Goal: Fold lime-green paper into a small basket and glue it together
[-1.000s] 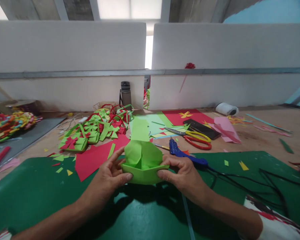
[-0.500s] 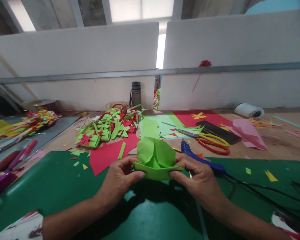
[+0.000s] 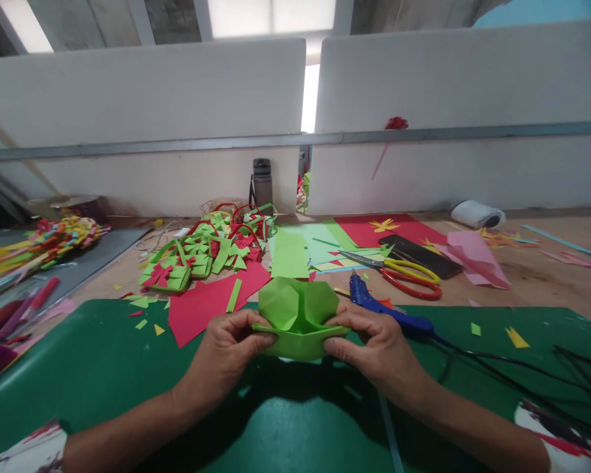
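A folded piece of light green paper is held up between my two hands, its front edge folded into a band and its back flaps standing up. My left hand pinches the left end of that band, thumb in front and fingers behind. At the right end, my right hand pinches it the same way. Just beyond my right hand lies a blue hot glue gun. A red sheet of paper with a narrow green strip on it lies beyond my left hand.
Small green and red paper bags are piled at the back left. Scissors with red and yellow handles lie near a dark phone on the right. A bottle stands by the white partition. Black cables cross the green mat.
The whole view has shifted slightly, so things appear a little further left. The back flaps of the green paper look spread somewhat wider; both hands keep their pinch.
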`<act>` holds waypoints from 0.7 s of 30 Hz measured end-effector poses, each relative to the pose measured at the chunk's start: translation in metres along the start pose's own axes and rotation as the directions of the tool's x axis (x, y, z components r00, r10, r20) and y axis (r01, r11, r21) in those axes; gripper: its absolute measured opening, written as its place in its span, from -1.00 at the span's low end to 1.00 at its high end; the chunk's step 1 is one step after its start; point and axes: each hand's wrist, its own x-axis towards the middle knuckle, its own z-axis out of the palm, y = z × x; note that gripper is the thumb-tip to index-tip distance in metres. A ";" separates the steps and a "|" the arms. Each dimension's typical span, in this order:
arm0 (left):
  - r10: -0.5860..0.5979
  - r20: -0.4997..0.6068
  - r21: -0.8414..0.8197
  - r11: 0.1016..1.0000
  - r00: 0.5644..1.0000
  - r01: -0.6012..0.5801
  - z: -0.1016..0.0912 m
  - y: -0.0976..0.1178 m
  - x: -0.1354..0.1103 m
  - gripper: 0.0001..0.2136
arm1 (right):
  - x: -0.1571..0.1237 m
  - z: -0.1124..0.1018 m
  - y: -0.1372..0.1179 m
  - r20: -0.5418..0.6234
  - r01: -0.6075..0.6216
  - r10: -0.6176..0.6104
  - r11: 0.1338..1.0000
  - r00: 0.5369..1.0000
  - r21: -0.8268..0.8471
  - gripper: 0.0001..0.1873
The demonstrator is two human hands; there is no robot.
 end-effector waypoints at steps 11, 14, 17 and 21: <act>-0.108 0.075 -0.082 0.990 0.991 0.114 0.003 -0.003 0.001 -0.82 | 0.000 0.001 0.003 0.042 0.003 -0.007 0.997 0.999 0.083 -0.81; -0.132 0.096 -0.075 0.987 0.987 0.140 0.002 -0.005 0.003 -0.80 | -0.001 0.003 0.003 0.005 -0.012 0.012 0.999 1.000 0.041 -0.82; -0.140 0.088 -0.052 0.988 0.986 0.145 0.000 -0.007 0.003 -0.78 | -0.001 0.004 0.002 -0.019 -0.013 0.013 1.000 1.000 0.007 -0.83; -0.143 0.119 -0.036 0.988 0.983 0.148 -0.002 -0.008 0.006 -0.73 | 0.000 0.004 0.001 -0.018 -0.039 0.038 0.997 0.999 -0.061 -0.86</act>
